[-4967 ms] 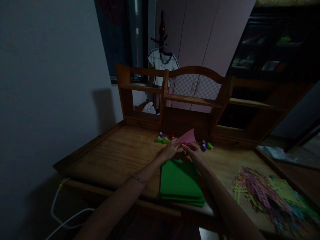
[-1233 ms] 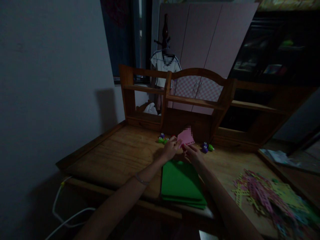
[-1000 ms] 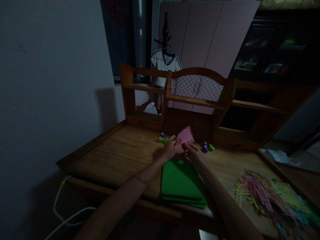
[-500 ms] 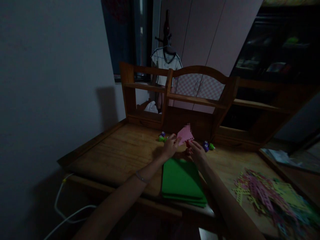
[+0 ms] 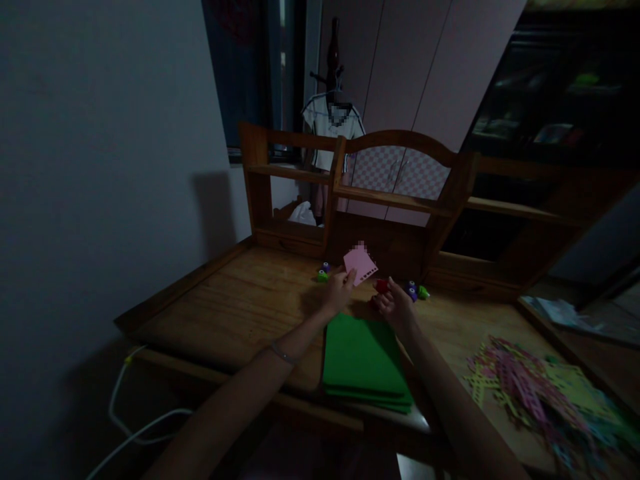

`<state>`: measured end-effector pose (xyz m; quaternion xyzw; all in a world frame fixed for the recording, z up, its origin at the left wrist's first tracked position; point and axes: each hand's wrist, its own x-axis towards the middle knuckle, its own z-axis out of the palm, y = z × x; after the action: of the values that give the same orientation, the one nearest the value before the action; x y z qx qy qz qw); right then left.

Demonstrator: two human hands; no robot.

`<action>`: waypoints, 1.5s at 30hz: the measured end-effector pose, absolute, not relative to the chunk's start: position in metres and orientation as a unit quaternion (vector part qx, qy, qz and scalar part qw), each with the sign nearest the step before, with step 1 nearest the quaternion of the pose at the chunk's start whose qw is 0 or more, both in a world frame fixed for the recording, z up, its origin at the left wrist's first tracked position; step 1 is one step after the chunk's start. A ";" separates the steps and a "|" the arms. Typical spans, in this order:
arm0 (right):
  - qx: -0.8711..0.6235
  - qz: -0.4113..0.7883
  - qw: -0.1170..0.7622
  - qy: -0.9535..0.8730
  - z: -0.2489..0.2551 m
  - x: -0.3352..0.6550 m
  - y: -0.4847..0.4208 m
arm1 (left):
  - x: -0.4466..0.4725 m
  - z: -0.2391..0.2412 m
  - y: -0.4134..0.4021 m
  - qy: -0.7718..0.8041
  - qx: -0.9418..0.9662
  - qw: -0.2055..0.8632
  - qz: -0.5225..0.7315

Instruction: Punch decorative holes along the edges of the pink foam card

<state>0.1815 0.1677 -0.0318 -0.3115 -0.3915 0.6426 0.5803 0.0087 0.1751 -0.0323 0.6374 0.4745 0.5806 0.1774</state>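
Note:
My left hand [image 5: 338, 291] pinches a small pink paper sheet [image 5: 359, 265] with a row of punched holes along its lower edge, held up above the wooden desk [image 5: 240, 307]. My right hand [image 5: 395, 303] grips a small red craft punch [image 5: 382, 285], now apart from the paper and just to its right. Below both hands a stack of green sheets [image 5: 363, 360] lies flat on the desk.
Small green and purple punches [image 5: 323, 272] sit left of my hands, and more punches [image 5: 415, 290] lie to the right. A heap of punched paper strips [image 5: 530, 390] covers the desk's right side. A wooden shelf unit [image 5: 350, 193] stands behind. A white cable [image 5: 125, 427] hangs at the left.
The red punch was on the pink paper's edge; now my right hand has drawn it away to the right. My left hand has lifted the paper slightly up and left.

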 end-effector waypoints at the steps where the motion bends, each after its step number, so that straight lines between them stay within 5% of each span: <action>1: -0.299 0.660 0.572 -0.384 -0.030 0.182 0.166 | 0.008 -0.033 0.176 0.475 0.636 0.178 0.583; 29: -0.239 0.717 0.487 -0.438 -0.009 0.175 0.144 | 0.006 -0.034 0.177 0.500 0.617 0.186 0.579; 45: -0.317 0.559 0.522 -0.561 -0.028 0.157 0.145 | 0.006 -0.024 0.168 0.446 0.662 0.104 0.594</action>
<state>0.1571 0.1450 -0.0276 -0.3167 -0.5608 0.5588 0.5224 0.0062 0.1680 -0.0241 0.6615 0.4456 0.5942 0.1039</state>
